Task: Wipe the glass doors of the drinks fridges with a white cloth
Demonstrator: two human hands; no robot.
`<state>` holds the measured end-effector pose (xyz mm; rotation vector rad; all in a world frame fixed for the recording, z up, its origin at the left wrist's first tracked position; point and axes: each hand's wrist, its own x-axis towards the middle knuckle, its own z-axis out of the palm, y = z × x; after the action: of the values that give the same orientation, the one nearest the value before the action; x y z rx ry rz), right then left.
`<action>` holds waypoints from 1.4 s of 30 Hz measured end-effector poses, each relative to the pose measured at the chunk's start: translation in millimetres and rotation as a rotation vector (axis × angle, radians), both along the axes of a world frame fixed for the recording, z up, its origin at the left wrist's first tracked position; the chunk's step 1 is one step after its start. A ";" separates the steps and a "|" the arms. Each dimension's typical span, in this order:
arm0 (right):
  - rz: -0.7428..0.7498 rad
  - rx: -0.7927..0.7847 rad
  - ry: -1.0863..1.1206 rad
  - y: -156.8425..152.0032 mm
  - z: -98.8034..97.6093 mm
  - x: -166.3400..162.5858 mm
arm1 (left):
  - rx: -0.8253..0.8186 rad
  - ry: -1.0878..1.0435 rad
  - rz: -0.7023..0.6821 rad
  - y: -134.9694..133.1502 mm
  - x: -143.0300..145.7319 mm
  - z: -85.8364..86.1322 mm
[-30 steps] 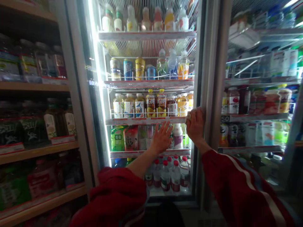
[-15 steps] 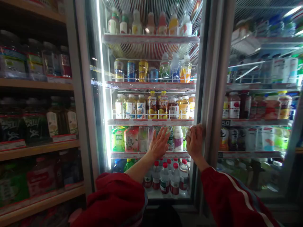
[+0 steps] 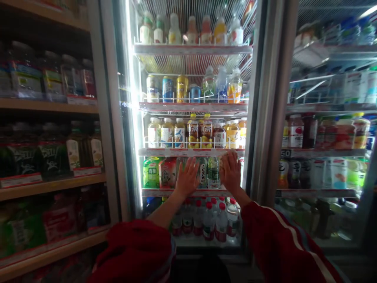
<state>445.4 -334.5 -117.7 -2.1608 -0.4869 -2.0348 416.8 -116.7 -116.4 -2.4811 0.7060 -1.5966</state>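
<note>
I face an open drinks cooler with lit wire shelves. My left hand [image 3: 186, 177] reaches into the fourth shelf down, fingers spread, over clear bottles beside a red carton [image 3: 166, 172] and a green carton [image 3: 150, 172]. My right hand [image 3: 230, 169] is at the same shelf, fingers stretched out, covering a white bottle on the right. Between my hands stand two clear green-labelled bottles [image 3: 207, 173]. Neither hand visibly grips anything. Both arms wear red sleeves.
The shelf above holds tea and juice bottles [image 3: 200, 131]. Below stand red-capped water bottles [image 3: 210, 220]. The cooler's metal door frame [image 3: 265, 118] rises at right, with a closed glass cooler [image 3: 324, 133] beyond. Wooden shelves [image 3: 50, 184] of dark bottles fill the left.
My right hand left the door frame and moved left into the shelf, opening flat. My left hand slid slightly left. The view shifted a little right.
</note>
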 end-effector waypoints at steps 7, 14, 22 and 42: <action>0.093 -0.166 0.005 46.7 -3.6 -0.7 | -0.028 -0.035 0.037 20.5 -0.4 -3.8; 0.093 -0.248 0.056 59.3 4.8 -2.7 | -0.076 -0.054 0.068 51.8 -5.0 0.5; 0.082 -0.178 -0.004 70.7 16.9 -1.2 | -0.111 -0.066 0.093 71.3 -5.0 -0.6; 0.209 -0.401 0.042 140.0 7.0 -3.8 | -0.157 -0.021 0.145 106.2 -18.9 -10.4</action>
<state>441.6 -194.5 -110.8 -2.2332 -1.1483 -1.9016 398.0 -10.5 -126.8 -2.5513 0.4008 -1.6807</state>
